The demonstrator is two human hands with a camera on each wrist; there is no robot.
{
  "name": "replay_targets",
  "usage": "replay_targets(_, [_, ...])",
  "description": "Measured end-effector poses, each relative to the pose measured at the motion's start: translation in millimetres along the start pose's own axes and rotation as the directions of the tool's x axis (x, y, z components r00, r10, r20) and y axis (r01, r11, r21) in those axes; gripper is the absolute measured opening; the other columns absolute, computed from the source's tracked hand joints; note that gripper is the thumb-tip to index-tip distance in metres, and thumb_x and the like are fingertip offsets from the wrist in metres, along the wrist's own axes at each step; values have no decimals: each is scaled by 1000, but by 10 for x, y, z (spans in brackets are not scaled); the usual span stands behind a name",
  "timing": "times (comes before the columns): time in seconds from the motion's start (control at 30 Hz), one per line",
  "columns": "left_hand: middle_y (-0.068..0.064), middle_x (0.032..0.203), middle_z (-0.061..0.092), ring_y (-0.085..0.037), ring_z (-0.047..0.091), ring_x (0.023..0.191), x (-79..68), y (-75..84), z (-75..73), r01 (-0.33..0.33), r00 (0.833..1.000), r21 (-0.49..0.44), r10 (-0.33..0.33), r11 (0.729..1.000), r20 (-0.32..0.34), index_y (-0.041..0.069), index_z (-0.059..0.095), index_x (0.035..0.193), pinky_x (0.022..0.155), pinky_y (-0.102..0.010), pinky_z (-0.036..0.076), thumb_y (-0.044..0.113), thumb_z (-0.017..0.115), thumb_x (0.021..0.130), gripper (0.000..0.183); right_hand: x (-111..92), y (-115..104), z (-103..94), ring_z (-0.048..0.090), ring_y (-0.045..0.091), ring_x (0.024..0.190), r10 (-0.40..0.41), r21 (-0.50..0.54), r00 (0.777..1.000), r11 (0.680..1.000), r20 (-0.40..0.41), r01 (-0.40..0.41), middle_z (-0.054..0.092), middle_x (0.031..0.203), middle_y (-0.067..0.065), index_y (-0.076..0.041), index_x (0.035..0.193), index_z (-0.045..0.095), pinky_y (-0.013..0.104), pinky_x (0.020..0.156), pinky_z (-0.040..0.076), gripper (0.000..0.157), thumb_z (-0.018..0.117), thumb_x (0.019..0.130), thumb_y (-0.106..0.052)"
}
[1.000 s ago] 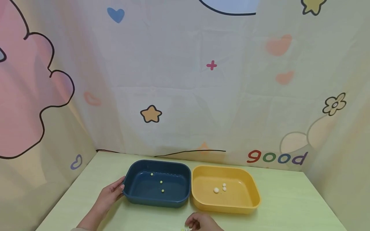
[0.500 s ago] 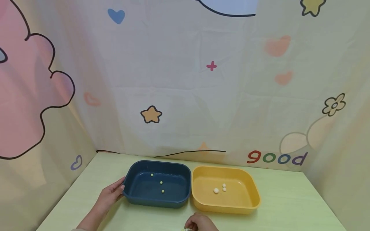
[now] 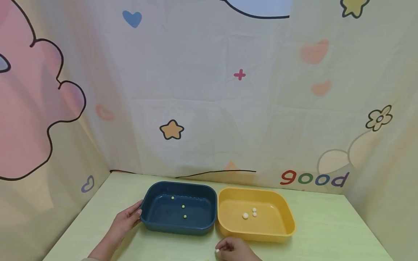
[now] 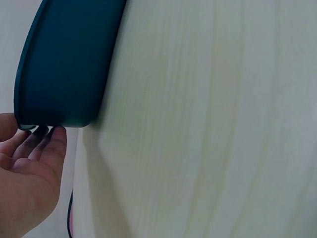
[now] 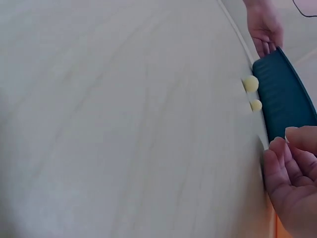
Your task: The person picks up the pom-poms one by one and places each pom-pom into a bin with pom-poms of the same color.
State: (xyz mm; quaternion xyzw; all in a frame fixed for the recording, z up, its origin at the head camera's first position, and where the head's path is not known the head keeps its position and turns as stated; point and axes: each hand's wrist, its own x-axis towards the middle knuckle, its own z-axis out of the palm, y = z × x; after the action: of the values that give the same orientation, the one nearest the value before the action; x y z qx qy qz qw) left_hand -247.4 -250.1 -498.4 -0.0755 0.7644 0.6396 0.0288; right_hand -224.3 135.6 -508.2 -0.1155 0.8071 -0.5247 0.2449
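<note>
While left hand (image 3: 124, 220) still grips blue tray (image 3: 177, 229), right hand (image 3: 236, 249), shifted rightward since earlier, pinches white ball (image 3: 217, 250).

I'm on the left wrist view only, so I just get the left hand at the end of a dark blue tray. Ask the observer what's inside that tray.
Observer: Three small yellowish balls lie spread out in the dark blue tray.
Operator: Okay, and what's the right hand holding?
Observer: The right hand pinches a white ball at its fingertips, close to the near side of a yellow tray.
Operator: Any balls outside the trays besides that one?
Observer: Yes, the right wrist view shows two pale yellow balls on the table.
</note>
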Motion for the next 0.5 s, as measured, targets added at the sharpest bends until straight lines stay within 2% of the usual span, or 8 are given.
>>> replay_targets(0.17, [-26, 160, 33, 20, 57, 93, 5, -13, 7, 2, 1000, -11, -2, 1000, 0, -6, 33, 155, 94, -17, 59, 8, 45, 109, 50, -80, 13, -94, 58, 9, 79, -5, 23, 1000, 1000, -7, 5, 69, 85, -5, 3, 104, 72, 20, 69, 50, 21, 72, 92, -14])
replay_targets(0.5, [-27, 160, 32, 22, 55, 92, -12, 10, 17, -4, 1000, -6, 4, 1000, 0, -6, 33, 155, 95, -19, 60, 7, 45, 109, 50, -362, -56, -427, 62, 9, 81, 131, 54, 991, 990, -9, -131, 72, 90, -4, 2, 111, 71, 22, 73, 56, 24, 70, 95, -16])
